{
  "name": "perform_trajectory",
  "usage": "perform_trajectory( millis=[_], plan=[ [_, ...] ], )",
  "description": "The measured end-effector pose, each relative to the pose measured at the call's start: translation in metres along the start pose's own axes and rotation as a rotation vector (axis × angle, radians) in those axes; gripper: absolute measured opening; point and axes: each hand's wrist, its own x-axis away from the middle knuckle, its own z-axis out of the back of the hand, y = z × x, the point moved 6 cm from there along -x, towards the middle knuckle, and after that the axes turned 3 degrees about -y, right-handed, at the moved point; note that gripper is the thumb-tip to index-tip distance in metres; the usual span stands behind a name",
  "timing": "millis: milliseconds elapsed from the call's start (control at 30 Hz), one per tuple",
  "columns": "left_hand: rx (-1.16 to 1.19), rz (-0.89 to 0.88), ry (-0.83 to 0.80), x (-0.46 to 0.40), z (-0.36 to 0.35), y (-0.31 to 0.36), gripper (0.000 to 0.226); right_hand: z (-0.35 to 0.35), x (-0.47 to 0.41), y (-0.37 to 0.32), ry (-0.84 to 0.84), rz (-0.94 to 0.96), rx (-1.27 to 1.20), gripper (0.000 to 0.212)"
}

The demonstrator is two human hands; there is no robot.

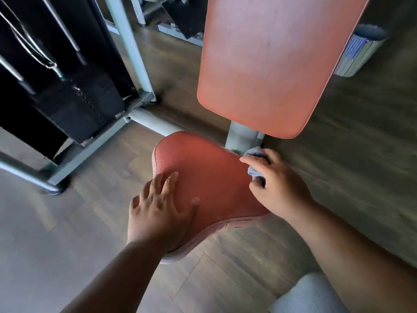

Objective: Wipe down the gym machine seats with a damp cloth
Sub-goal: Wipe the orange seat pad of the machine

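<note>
In the head view, the orange padded seat (203, 177) of a gym machine is in the middle of the picture, over a wooden floor (67, 222). The left hand (158, 211) lies flat on the near left part of the seat, with the fingers straight and spread, and it holds nothing. The right hand (277, 184) is at the far right edge of the seat, and its curled fingers hold a small grey-blue cloth (253, 161) which is bunched under the palm; the cloth touches the seat edge just beside the grey metal post (241, 136). Behind the seat, the orange backrest (266, 64) rises toward the far side, tilted a little to the right. On the left stands the black weight stack (67, 91) inside a pale grey frame (133, 53), whose base bars lie on the floor. At the near right corner a piece of light ribbed fabric (309, 294) is visible.
</note>
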Motion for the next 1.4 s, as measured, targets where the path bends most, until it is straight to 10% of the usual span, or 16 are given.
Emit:
perform_trajectory(
  millis=[200,333,567,767,967,1167,1400],
  plan=[
    [0.022,-0.022,0.085,0.006,-0.006,-0.006,0.075,-0.044,-0.011,0.023,-0.005,0.046,0.144,0.078],
    [0.059,0.031,0.112,0.010,-0.006,-0.010,0.071,-0.056,-0.018,0.023,-0.108,-0.147,0.128,0.047],
    [0.057,0.089,0.140,0.011,0.002,-0.009,0.062,-0.054,0.034,-0.014,-0.221,0.405,0.107,0.056],
    [0.128,0.075,0.162,0.012,-0.002,-0.010,0.050,-0.056,-0.022,0.025,-0.228,0.039,0.097,0.032],
    [0.141,0.065,0.168,0.014,0.000,-0.011,0.047,-0.064,0.038,-0.034,-0.296,0.395,0.149,0.059],
    [0.141,0.039,0.167,0.017,0.000,-0.009,0.045,-0.067,-0.027,0.022,-0.310,0.075,0.104,0.045],
    [0.122,0.016,0.173,0.017,0.000,-0.011,0.044,-0.066,0.043,-0.051,-0.309,0.426,0.134,0.062]
  ],
)
